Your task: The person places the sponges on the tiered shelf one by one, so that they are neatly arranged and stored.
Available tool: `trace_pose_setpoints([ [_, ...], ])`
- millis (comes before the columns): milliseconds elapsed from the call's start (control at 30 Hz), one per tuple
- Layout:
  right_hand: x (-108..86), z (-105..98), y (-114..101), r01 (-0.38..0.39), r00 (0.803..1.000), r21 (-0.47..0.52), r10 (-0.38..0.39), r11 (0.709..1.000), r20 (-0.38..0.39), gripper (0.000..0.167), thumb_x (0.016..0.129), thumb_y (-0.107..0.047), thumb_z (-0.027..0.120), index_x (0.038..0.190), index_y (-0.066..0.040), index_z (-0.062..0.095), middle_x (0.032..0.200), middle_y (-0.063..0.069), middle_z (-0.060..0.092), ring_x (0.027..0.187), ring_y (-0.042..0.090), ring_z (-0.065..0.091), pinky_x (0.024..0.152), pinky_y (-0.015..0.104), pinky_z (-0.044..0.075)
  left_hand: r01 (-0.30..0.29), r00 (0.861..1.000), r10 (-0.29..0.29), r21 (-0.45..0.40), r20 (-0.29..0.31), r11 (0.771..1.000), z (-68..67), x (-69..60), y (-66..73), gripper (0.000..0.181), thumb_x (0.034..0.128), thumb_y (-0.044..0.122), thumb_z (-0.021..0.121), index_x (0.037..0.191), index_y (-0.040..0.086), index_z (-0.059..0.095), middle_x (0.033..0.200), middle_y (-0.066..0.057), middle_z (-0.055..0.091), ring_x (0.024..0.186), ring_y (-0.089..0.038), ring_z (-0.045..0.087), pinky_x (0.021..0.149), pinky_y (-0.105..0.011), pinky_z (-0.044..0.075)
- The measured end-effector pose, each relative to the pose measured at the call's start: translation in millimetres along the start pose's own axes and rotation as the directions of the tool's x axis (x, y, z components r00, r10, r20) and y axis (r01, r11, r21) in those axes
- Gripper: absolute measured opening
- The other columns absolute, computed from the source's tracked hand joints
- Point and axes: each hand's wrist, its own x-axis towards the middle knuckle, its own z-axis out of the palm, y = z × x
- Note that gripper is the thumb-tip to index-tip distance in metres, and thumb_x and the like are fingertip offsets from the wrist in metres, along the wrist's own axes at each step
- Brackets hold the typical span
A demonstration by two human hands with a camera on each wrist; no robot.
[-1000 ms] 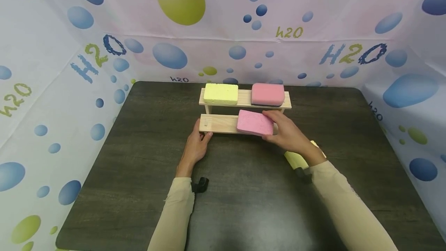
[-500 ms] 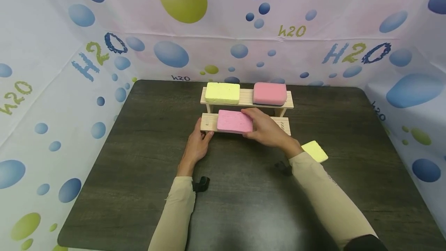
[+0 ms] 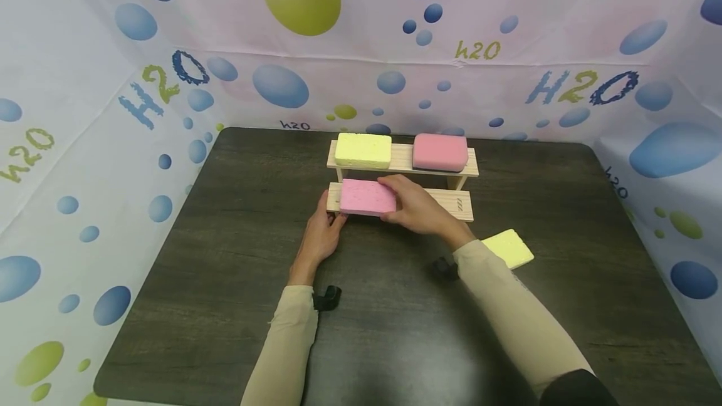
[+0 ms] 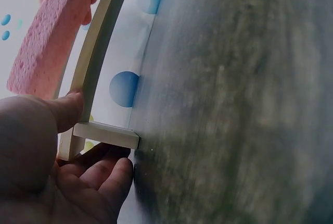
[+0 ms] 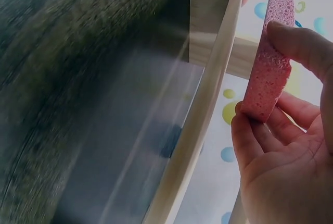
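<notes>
A two-step wooden stand [image 3: 451, 203] stands on the dark table. My left hand [image 3: 318, 240] grips the left end of its lower step, thumb on the front edge and fingers around the end support [image 4: 106, 134]. My right hand [image 3: 420, 207] pinches a pink sponge [image 3: 366, 197] between thumb and fingers, over the left part of that step. In the right wrist view the sponge [image 5: 268, 62] appears slightly apart from the plank [image 5: 208, 104]. On the upper step sit a yellow sponge [image 3: 363, 150] at left and a darker pink sponge [image 3: 440, 152] at right.
Another yellow sponge [image 3: 507, 248] lies on the table to the right of the stand, partly covered by the right sleeve [image 3: 513, 312]. A patterned sheet [image 3: 225, 11] with bubbles and lettering hangs behind and at both sides of the table [image 3: 214, 268].
My right hand has carried the pink sponge leftward along the lower step, uncovering the step's right end. More of the yellow sponge on the table now shows. My left hand keeps its grip.
</notes>
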Motion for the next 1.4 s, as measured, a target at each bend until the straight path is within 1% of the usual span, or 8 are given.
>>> trace_pose_setpoints([
  [200, 11.5, 5.8, -2.8, -0.013, 1.0, -0.021, 0.014, 1.0, 0.02, 0.071, 0.084, -0.02, 0.076, 0.144, -0.002, 0.042, 0.141, 0.014, 0.048, 0.128, 0.026, 0.05, 0.108, 0.043, 0.042, -0.012, 1.0, 0.012, -0.003, -0.002, 1.0, -3.4, -0.5, 0.4, 0.072, 0.1003, 0.025, 0.054, 0.156, 0.007, 0.013, 0.155, -0.016, 0.035, 0.139, -0.026, 0.042, 0.111, -0.04, 0.041],
  [400, 18.3, 9.9, -4.9, -0.032, 0.999, -0.018, 0.032, 0.999, 0.015, 0.07, 0.085, -0.02, 0.075, 0.143, 0.0, 0.043, 0.141, 0.015, 0.048, 0.128, 0.027, 0.05, 0.108, 0.044, 0.043, -0.004, 1.0, 0.004, 0.015, 0.0, 1.0, -3.8, -1.6, 1.4, 0.073, 0.1, 0.028, 0.055, 0.156, 0.007, 0.013, 0.154, -0.017, 0.035, 0.137, -0.028, 0.045, 0.11, -0.041, 0.042],
  [500, 18.4, 10.4, -4.6, -0.046, 0.999, -0.015, 0.046, 0.999, 0.018, 0.07, 0.084, -0.019, 0.076, 0.143, 0.0, 0.043, 0.141, 0.015, 0.048, 0.128, 0.027, 0.05, 0.108, 0.044, 0.043, 0.006, 1.0, -0.006, 0.017, 0.008, 1.0, -2.6, -1.7, 1.6, 0.073, 0.0999, 0.029, 0.055, 0.156, 0.008, 0.013, 0.155, -0.017, 0.034, 0.137, -0.027, 0.045, 0.11, -0.041, 0.042],
  [633, 19.8, 10.8, -3.9, -0.039, 0.999, -0.015, 0.039, 0.999, 0.016, 0.069, 0.084, -0.018, 0.076, 0.143, -0.001, 0.043, 0.141, 0.015, 0.048, 0.128, 0.027, 0.05, 0.108, 0.044, 0.042, 0.017, 1.0, -0.017, 0.008, 0.004, 1.0, -2.9, -1.0, 2.0, 0.073, 0.0999, 0.03, 0.055, 0.156, 0.009, 0.014, 0.156, -0.015, 0.033, 0.138, -0.026, 0.043, 0.111, -0.04, 0.041],
  [900, 21.7, 13.8, -2.3, -0.041, 0.999, -0.009, 0.042, 0.999, 0.032, 0.068, 0.085, -0.016, 0.074, 0.143, 0.002, 0.042, 0.139, 0.015, 0.048, 0.127, 0.027, 0.05, 0.109, 0.044, 0.042, 0.013, 1.0, -0.013, 0.008, 0.011, 1.0, -3.5, -0.8, 1.7, 0.072, 0.0998, 0.029, 0.055, 0.156, 0.008, 0.014, 0.156, -0.016, 0.032, 0.138, -0.026, 0.043, 0.111, -0.041, 0.041],
  [1200, 21.3, 17.6, 1.0, -0.06, 0.997, -0.038, 0.061, 0.998, 0.042, 0.07, 0.086, -0.018, 0.073, 0.144, 0.002, 0.041, 0.143, 0.016, 0.046, 0.131, 0.029, 0.048, 0.11, 0.044, 0.041, 0.008, 1.0, -0.009, 0.002, 0.016, 1.0, -2.5, -0.2, 2.0, 0.073, 0.1, 0.028, 0.054, 0.156, 0.008, 0.012, 0.158, -0.014, 0.03, 0.141, -0.024, 0.039, 0.112, -0.039, 0.04],
  [1400, 21.0, 18.8, 2.2, -0.047, 0.998, -0.056, 0.05, 0.997, 0.043, 0.072, 0.085, -0.019, 0.073, 0.145, 0.003, 0.039, 0.145, 0.017, 0.044, 0.133, 0.03, 0.047, 0.111, 0.045, 0.04, 0.017, 1.0, -0.016, -0.005, 0.018, 1.0, -2.9, -0.4, 1.4, 0.073, 0.0999, 0.028, 0.055, 0.156, 0.008, 0.012, 0.158, -0.014, 0.03, 0.141, -0.024, 0.039, 0.113, -0.039, 0.039],
])
